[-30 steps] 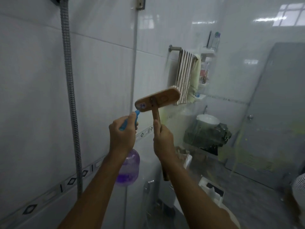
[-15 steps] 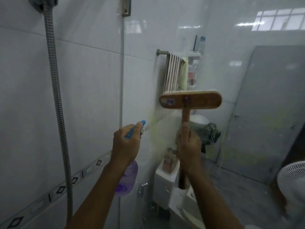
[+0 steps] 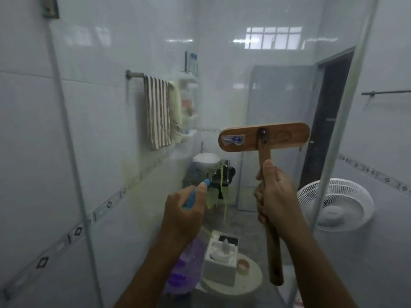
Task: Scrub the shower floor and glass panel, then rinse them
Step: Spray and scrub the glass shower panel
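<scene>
Purple spray bottle (image 3: 185, 270) in left hand (image 3: 183, 215), brush (image 3: 264, 138) in right hand (image 3: 274, 196)

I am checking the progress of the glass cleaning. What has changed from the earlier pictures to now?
The brush moved to the right along the glass panel and its head went from tilted to level. More yellow-green liquid now runs down the glass. Unchanged: the right hand grips the brush handle, and the left hand holds the spray bottle aimed at the glass.
</scene>
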`<state>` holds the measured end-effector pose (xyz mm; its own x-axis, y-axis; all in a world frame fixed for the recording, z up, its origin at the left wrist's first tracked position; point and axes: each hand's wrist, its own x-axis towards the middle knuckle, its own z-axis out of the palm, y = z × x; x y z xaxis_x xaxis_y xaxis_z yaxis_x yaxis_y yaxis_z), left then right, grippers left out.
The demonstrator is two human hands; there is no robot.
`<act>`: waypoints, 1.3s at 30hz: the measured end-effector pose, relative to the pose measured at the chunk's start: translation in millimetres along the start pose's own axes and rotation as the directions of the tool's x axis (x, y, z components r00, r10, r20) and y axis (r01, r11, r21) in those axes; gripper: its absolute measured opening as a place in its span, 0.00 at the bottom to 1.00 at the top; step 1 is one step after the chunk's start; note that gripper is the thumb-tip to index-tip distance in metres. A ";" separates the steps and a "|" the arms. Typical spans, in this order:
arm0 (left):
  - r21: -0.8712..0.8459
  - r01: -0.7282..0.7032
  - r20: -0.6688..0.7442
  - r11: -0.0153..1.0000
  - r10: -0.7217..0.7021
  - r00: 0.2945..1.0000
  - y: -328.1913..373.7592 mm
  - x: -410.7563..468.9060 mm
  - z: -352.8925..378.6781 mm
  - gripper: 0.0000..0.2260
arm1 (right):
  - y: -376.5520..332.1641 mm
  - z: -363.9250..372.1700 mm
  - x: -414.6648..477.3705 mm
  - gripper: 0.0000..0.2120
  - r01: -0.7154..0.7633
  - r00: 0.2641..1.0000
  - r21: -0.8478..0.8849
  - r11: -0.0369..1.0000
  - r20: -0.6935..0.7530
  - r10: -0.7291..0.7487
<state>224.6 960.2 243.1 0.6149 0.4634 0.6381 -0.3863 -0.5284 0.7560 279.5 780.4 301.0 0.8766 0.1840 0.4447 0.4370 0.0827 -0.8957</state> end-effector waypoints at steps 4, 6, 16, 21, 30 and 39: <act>0.009 0.004 -0.020 1.000 -0.004 1.000 -3.8 -4.0 6.5 0.29 | -8.1 -2.0 9.7 0.20 0.072 0.997 -0.036 0.997 -0.008 -0.072; 0.028 -0.008 -0.004 1.000 0.008 1.000 -4.7 -4.0 8.4 0.30 | -11.9 -0.2 14.7 0.19 0.104 0.994 -0.044 0.994 -0.017 -0.105; -0.013 -0.043 -0.096 0.999 0.041 0.995 11.7 -1.6 -3.8 0.28 | 14.9 23.4 16.5 0.18 0.208 0.972 -0.185 0.961 -0.069 -0.223; 0.006 -0.080 -0.135 0.997 0.080 0.988 14.9 -11.0 -11.3 0.21 | 128.4 42.1 -69.9 0.18 -0.030 0.997 -0.213 0.977 0.066 0.045; 0.057 -0.081 -0.134 0.995 0.088 0.987 17.0 -15.5 -13.3 0.28 | 60.3 40.7 -15.7 0.21 0.111 0.993 -0.248 0.962 -0.022 -0.120; 0.020 -0.058 -0.115 0.998 0.060 0.992 21.5 -23.9 3.2 0.23 | 133.3 35.1 -81.1 0.19 -0.133 0.991 -0.176 0.975 -0.020 0.132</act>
<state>203.8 935.5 243.7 0.5078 0.5092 0.6949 -0.4079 -0.5684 0.7146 259.5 810.9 145.3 0.9305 0.1733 0.3228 0.3448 -0.1164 -0.9314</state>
